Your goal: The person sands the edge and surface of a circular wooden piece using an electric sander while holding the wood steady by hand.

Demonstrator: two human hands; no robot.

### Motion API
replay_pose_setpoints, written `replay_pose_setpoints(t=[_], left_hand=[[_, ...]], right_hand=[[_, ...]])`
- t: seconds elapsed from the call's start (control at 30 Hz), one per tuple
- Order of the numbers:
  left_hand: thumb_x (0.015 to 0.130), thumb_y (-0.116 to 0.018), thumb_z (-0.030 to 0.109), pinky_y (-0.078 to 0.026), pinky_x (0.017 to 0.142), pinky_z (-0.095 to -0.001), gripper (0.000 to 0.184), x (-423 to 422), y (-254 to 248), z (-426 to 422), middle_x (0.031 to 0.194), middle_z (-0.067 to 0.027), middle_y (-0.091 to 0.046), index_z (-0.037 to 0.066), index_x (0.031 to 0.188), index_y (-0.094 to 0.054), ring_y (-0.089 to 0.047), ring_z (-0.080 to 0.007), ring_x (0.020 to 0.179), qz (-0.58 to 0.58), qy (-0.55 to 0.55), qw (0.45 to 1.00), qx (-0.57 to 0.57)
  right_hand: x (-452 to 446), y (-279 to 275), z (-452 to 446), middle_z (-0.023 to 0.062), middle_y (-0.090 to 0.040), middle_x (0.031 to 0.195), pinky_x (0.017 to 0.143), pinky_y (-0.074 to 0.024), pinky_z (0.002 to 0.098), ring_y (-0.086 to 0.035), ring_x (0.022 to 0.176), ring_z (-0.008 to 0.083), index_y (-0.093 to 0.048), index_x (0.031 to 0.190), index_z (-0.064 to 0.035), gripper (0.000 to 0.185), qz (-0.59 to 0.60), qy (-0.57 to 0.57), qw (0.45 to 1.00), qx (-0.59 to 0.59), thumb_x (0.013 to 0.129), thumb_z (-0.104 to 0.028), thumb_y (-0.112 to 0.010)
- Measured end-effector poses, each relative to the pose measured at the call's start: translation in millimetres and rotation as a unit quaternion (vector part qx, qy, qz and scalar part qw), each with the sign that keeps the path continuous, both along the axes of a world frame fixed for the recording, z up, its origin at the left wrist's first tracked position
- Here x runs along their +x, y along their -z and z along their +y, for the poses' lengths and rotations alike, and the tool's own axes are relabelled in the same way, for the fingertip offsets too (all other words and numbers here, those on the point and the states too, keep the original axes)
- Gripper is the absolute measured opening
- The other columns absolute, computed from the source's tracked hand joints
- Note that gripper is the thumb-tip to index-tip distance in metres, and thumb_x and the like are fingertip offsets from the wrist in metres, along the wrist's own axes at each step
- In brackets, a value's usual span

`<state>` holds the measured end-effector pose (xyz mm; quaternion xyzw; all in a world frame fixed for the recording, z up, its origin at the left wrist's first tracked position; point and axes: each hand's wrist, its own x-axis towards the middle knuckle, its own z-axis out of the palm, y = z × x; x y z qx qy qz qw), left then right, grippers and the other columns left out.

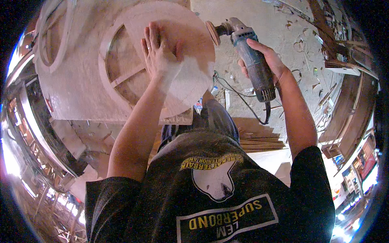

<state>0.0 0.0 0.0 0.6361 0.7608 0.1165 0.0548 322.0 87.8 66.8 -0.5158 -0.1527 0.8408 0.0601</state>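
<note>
My left hand (159, 56) lies with fingers stretched out on a round wooden panel (178, 18). A paler patch (190, 87) shows on the panel's near side; I cannot tell whether it is bare wood or a separate sheet. Wrapped around the body of an angle grinder (253, 60) is my right hand (265, 60), thumb along its upper side. The grinder's round sanding pad (212, 33) is close beside the panel's right edge; whether they touch is unclear. Left of the panel, a wooden ring with a crossbar (129, 77) sits on a large board (81, 89).
A curved wooden frame (44, 65) rests on the board's left part. The grinder's cord (266, 115) hangs down and loops across the debris-strewn floor (300, 60). Stacked thin boards (261, 143) lie near my legs, and timber pieces (344, 109) are at the right.
</note>
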Motion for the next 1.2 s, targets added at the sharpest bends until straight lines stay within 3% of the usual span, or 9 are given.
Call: replay_pose_setpoints(t=[0.27, 0.47, 0.57, 0.67, 0.87, 1.2], left_hand=[[0.099, -0.059, 0.050, -0.010, 0.132, -0.0481, 0.082, -5.7, -7.2, 10.2, 0.175, -0.0173, -0.020, -0.001, 0.159, -0.040, -0.013, -0.0341, 0.163, 0.028, 0.001, 0.999, -0.025], [0.099, -0.055, 0.057, -0.008, 0.132, -0.0462, 0.085, -3.9, -5.4, 16.2, 0.176, -0.0148, -0.016, 0.000, 0.161, -0.039, -0.011, -0.0311, 0.164, 0.049, -0.010, 0.998, -0.034], [0.100, -0.052, 0.060, -0.008, 0.132, -0.0467, 0.086, -4.1, 0.6, 16.6, 0.176, -0.0162, -0.016, 0.000, 0.160, -0.040, -0.010, -0.0320, 0.164, 0.024, -0.007, 1.000, 0.007], [0.102, -0.051, 0.061, -0.012, 0.131, -0.0489, 0.083, -5.0, 1.9, 15.6, 0.173, -0.0188, -0.025, 0.004, 0.160, -0.042, -0.018, -0.0357, 0.162, 0.049, 0.006, 0.999, 0.023], [0.103, -0.049, 0.057, -0.007, 0.132, -0.0490, 0.083, -3.0, -6.1, 14.4, 0.175, -0.0212, -0.016, -0.004, 0.159, -0.041, -0.010, -0.0361, 0.163, 0.021, 0.013, 1.000, 0.003], [0.103, -0.050, 0.060, -0.007, 0.132, -0.0504, 0.085, -5.6, -0.2, 14.0, 0.174, -0.0231, -0.020, -0.001, 0.161, -0.037, -0.011, -0.0377, 0.163, 0.027, 0.016, 0.999, 0.019]], right_hand=[[-1.1, 10.7, -22.8, 0.0129, -0.073, 0.085, 0.061, -0.0606, 0.0363, -0.072, 0.065, 0.0231, -0.064, 0.113, -0.0053, 0.052, 0.030, 0.005, 0.999, 0.019, 0.097, -0.055, -0.067], [0.4, 11.8, -70.1, 0.0115, -0.073, 0.087, 0.063, -0.0609, 0.0374, -0.071, 0.068, 0.0227, -0.065, 0.114, -0.0051, 0.056, -0.004, 0.068, 0.998, -0.011, 0.096, -0.058, -0.067], [-1.3, 12.9, -94.1, 0.0111, -0.073, 0.086, 0.064, -0.0615, 0.0379, -0.072, 0.069, 0.0226, -0.064, 0.116, -0.0055, 0.057, -0.009, 0.089, 0.996, -0.002, 0.095, -0.059, -0.067], [-6.2, 6.8, -113.7, 0.0117, -0.073, 0.085, 0.064, -0.0617, 0.0382, -0.072, 0.068, 0.0231, -0.064, 0.118, -0.0049, 0.059, -0.008, 0.119, 0.993, -0.002, 0.095, -0.059, -0.067], [-13.9, 10.3, -148.8, 0.0136, -0.073, 0.085, 0.062, -0.0612, 0.0394, -0.071, 0.065, 0.0248, -0.062, 0.122, -0.0044, 0.062, -0.006, 0.171, 0.985, -0.011, 0.095, -0.059, -0.067], [-29.9, 7.8, -194.4, 0.0132, -0.072, 0.085, 0.060, -0.0588, 0.0373, -0.070, 0.064, 0.0243, -0.065, 0.118, -0.0046, 0.065, 0.016, 0.236, 0.971, -0.020, 0.092, -0.064, -0.068]])
